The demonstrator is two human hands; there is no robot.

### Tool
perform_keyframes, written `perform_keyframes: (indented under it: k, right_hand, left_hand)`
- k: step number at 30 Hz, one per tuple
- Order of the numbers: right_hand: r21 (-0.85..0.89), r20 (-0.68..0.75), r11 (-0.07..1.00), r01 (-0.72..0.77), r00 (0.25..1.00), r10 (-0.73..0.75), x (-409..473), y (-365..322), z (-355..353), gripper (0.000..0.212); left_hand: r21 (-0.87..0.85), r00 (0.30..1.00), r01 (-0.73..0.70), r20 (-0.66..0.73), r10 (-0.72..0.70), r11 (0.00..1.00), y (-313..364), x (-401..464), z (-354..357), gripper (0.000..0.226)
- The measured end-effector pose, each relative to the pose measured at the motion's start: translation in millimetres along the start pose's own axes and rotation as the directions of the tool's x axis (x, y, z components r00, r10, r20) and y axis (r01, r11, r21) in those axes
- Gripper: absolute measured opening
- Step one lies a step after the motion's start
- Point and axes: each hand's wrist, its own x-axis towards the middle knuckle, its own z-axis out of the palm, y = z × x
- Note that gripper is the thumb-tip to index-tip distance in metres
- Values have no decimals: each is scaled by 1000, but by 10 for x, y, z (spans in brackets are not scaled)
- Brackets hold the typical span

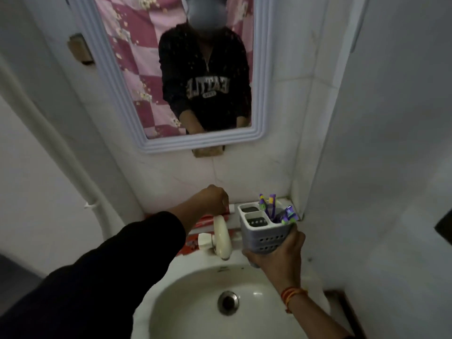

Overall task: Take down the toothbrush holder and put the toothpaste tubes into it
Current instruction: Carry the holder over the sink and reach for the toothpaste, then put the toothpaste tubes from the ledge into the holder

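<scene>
My right hand [276, 250] grips a grey perforated toothbrush holder [264, 231] from below, upright over the sink's back right rim. Several purple and green toothbrushes [274, 209] stand in its right compartment; the two left compartments look empty. Behind the tap, red and white toothpaste tubes [208, 220] lie on the ledge. My left hand [212, 198] reaches over them with fingers curled down onto the end of the rear tube; whether it grips that tube is unclear.
A cream tap [221, 237] stands between my two hands. The white sink [195, 297] with its metal drain [228, 302] lies below. A framed mirror [263, 133] hangs on the tiled wall above. A white wall closes in on the right.
</scene>
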Motion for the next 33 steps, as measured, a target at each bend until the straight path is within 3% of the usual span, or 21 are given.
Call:
perform_keyframes:
  k: [6, 12, 16, 20, 25, 27, 29, 33]
  right_hand:
    - [48, 75, 999, -5, 997, 1, 3, 420, 269, 139]
    - [132, 131, 991, -13, 991, -5, -44, 531, 382, 128]
    - [168, 145, 986, 25, 988, -50, -23, 551, 395, 114]
    - [209, 177, 974, -86, 983, 49, -4, 595, 402, 114]
    - [184, 189, 973, -140, 976, 104, 9, 571, 375, 105]
    - [185, 207, 972, -148, 972, 108, 10, 548, 352, 101]
    - [177, 216, 969, -170, 968, 131, 19, 512, 319, 98]
    - [159, 215, 968, -195, 964, 159, 21, 443, 268, 93]
  left_hand:
    - [107, 980, 90, 168, -107, 990, -55, 378, 248, 36]
    - [137, 962, 180, 182, -203, 974, -249, 415, 396, 37]
    - [190, 981, 98, 145, -127, 977, -253, 481, 472, 40]
    - [293, 992, -7, 124, -31, 956, -326, 569, 607, 36]
    - [302, 990, -118, 105, 90, 946, -442, 617, 583, 38]
    - [213, 983, -158, 126, 133, 964, -402, 621, 420, 39]
    - [10, 973, -206, 109, 203, 979, -276, 612, 196, 35]
    - [-375, 940, -239, 141, 310, 896, 101, 535, -274, 21]
